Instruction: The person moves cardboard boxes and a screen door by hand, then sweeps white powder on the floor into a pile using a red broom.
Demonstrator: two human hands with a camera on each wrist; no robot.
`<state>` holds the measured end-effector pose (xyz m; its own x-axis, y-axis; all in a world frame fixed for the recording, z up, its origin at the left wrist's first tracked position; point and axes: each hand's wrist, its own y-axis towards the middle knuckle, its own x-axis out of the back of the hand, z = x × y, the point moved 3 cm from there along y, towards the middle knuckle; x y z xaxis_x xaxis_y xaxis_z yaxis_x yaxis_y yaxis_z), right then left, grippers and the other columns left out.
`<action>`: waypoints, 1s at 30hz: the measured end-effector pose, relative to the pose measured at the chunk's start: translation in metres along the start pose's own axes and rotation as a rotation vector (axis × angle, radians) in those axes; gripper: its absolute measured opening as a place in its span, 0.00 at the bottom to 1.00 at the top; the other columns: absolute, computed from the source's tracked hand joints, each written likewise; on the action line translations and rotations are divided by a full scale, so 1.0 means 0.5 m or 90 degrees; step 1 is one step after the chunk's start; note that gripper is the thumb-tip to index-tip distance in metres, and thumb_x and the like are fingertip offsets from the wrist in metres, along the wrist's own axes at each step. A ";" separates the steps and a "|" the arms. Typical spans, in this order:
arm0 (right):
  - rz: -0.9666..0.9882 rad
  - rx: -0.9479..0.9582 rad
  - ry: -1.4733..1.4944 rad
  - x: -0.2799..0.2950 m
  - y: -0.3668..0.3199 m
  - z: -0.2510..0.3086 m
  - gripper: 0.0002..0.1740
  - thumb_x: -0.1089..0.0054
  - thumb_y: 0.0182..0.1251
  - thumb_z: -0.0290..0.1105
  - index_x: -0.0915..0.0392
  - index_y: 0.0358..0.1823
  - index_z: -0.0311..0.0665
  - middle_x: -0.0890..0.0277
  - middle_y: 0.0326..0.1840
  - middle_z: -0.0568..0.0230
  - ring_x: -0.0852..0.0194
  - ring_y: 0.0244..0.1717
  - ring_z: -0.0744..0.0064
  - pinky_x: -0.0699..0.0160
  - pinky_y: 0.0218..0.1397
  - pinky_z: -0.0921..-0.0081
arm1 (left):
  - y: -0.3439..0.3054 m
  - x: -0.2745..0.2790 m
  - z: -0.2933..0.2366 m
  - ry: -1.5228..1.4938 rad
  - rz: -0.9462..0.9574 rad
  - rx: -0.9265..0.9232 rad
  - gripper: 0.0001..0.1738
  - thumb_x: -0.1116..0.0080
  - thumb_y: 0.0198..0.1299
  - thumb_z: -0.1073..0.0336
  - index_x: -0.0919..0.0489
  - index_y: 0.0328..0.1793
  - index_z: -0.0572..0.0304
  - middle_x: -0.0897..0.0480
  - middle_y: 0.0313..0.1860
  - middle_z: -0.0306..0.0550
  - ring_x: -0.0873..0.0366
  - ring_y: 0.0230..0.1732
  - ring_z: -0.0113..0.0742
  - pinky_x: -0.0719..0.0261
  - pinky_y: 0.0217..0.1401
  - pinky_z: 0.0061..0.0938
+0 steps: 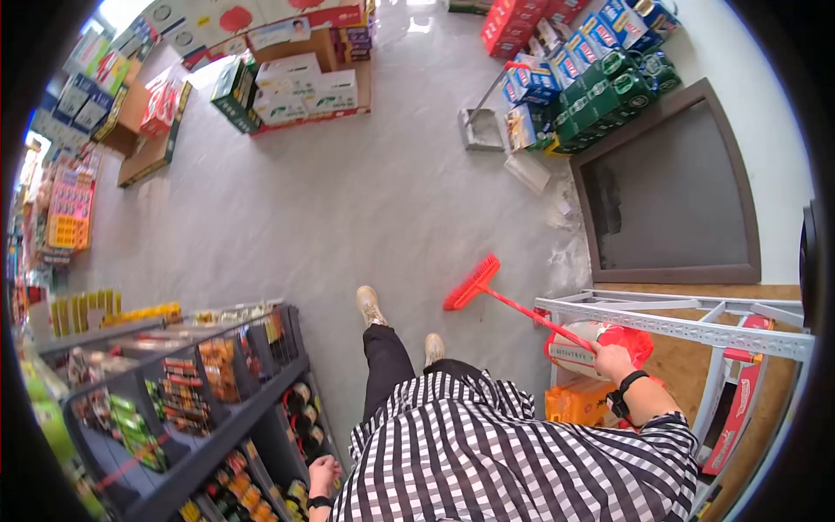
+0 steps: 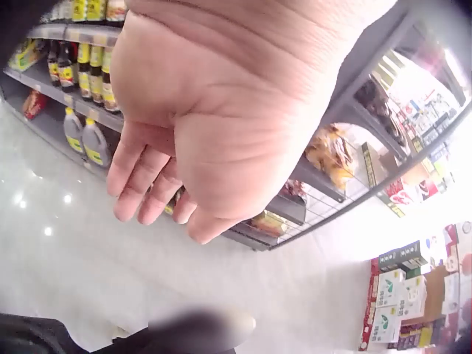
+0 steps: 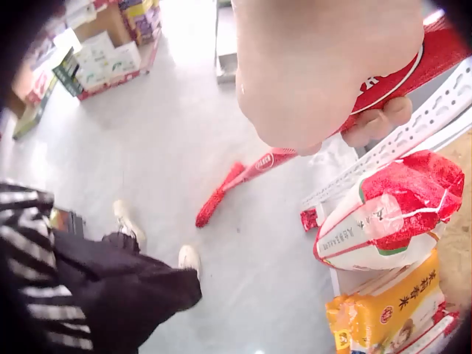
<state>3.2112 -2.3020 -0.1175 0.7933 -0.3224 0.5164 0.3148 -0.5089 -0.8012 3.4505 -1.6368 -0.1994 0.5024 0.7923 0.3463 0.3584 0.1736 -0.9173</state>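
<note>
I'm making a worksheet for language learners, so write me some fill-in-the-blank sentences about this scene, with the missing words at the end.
1. The right hand grips a broom whose bristles are coloured ____.
2. The left hand, its fingers loose, holds ____.
3. The person's checked shirt is patterned in black and ____.
4. The grey dustpan, set apart from the broom, stands on the ____.

Missing words: red; nothing; white; floor
</note>
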 end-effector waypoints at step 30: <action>-0.211 -0.159 0.479 0.118 0.441 -0.006 0.23 0.59 0.57 0.29 0.31 0.56 0.50 0.24 0.22 0.56 0.23 0.26 0.55 0.27 0.29 0.59 | 0.110 -0.298 -1.331 0.489 0.078 -0.309 0.18 0.46 0.53 0.67 0.26 0.48 0.73 0.20 0.32 0.52 0.20 0.27 0.37 0.25 0.25 0.24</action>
<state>3.3258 -2.4355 -0.2627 0.0962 -0.5244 0.8460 0.2756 -0.8027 -0.5288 3.9190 -2.1346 -0.1705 0.8812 0.1523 0.4474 0.4726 -0.2889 -0.8325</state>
